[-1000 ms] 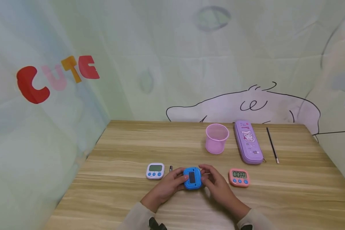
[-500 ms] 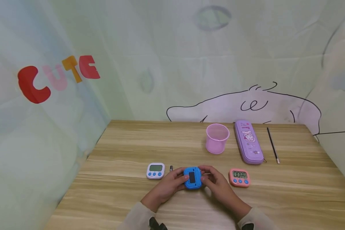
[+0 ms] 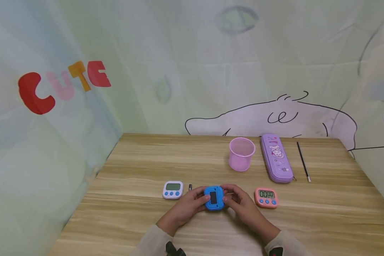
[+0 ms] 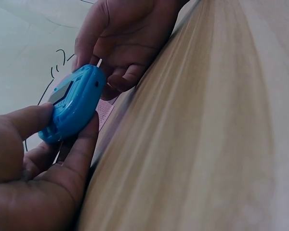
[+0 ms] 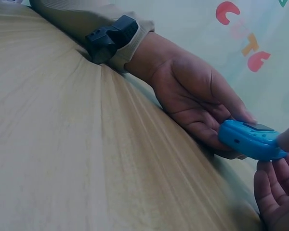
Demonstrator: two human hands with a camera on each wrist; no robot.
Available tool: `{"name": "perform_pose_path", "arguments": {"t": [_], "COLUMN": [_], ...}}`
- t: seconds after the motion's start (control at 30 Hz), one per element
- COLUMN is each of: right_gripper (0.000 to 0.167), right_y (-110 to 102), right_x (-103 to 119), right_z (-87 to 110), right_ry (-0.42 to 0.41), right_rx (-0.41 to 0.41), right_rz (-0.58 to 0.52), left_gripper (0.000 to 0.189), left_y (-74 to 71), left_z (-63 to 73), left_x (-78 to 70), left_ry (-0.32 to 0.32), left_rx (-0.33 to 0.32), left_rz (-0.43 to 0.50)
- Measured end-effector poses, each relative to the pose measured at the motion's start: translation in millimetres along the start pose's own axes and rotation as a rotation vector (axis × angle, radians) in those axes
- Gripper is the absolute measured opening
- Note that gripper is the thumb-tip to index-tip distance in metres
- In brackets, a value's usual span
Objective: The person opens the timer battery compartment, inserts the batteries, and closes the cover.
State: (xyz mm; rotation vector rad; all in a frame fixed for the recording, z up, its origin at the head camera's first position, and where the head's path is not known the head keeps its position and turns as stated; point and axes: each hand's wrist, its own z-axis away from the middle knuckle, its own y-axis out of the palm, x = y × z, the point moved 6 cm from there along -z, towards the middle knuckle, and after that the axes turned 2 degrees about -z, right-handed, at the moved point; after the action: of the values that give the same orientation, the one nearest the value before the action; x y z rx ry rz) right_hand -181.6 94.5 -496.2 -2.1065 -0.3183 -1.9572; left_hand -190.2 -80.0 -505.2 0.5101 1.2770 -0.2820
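A blue digital timer [image 3: 214, 198] is held a little above the table, with its back and a dark rectangle facing up. My left hand [image 3: 186, 209] grips its left side, thumb on the back and fingers curled underneath, as the left wrist view shows. At the opposite edge, my right hand [image 3: 243, 208] pinches the timer between thumb and fingers. In the right wrist view, the blue timer [image 5: 250, 140] sits between both hands. A white timer [image 3: 172, 190] lies left of my hands, and a pink timer [image 3: 266, 197] showing zeros lies to their right.
Just beyond my left hand is a small black-and-silver cylinder [image 3: 190, 186], partly hidden. Farther back stand a pink cup [image 3: 241, 156], a purple pencil case [image 3: 276, 158] and a black pencil [image 3: 303, 161]. A printed cloth [image 3: 147, 89] hangs behind the wooden table [image 3: 140, 160].
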Motion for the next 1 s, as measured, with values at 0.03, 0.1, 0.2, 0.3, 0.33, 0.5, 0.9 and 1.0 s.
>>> {"name": "perform_pose_path", "arguments": {"t": [0.03,0.1,0.2,0.3,0.33,0.5,0.9,1.0], "right_gripper": [0.04,0.041,0.041,0.041,0.041,0.041,0.041,0.041], "right_y": [0.2,0.6,0.7,0.7,0.6,0.3,-0.3,-0.6], "right_x": [0.1,-0.1,-0.5,-0.8,-1.0,-1.2,-2.2,-2.1], "right_z": [-0.1,-0.4,-0.6,-0.6,-0.5,-0.6,-1.0,-0.7], "right_ry": [0.006,0.015,0.021,0.018,0.018,0.014,0.021,0.026], "right_rx": [0.002,0.006,0.01,0.015,0.015,0.022,0.018,0.016], "right_rz": [-0.004,-0.009,-0.017,-0.019,-0.02,-0.021,-0.005,-0.005], "left_gripper": [0.053,0.053,0.053,0.054,0.054,0.055,0.056,0.055], "left_y": [-0.4,-1.1,-1.6,-1.7,-1.7,-1.7,-2.0,-1.3], "left_z": [0.0,0.0,0.1,0.1,0.2,0.3,2.2,2.2], "left_x": [0.1,0.6,0.6,0.3,0.0,-1.3,-3.2,-3.5], "left_ry": [-0.001,-0.004,-0.009,-0.011,-0.013,-0.018,-0.017,-0.018], "left_rx": [-0.003,-0.008,-0.011,-0.01,-0.009,-0.009,-0.02,-0.022], "left_rz": [-0.003,-0.007,-0.014,-0.02,-0.023,-0.032,-0.058,-0.059]}}
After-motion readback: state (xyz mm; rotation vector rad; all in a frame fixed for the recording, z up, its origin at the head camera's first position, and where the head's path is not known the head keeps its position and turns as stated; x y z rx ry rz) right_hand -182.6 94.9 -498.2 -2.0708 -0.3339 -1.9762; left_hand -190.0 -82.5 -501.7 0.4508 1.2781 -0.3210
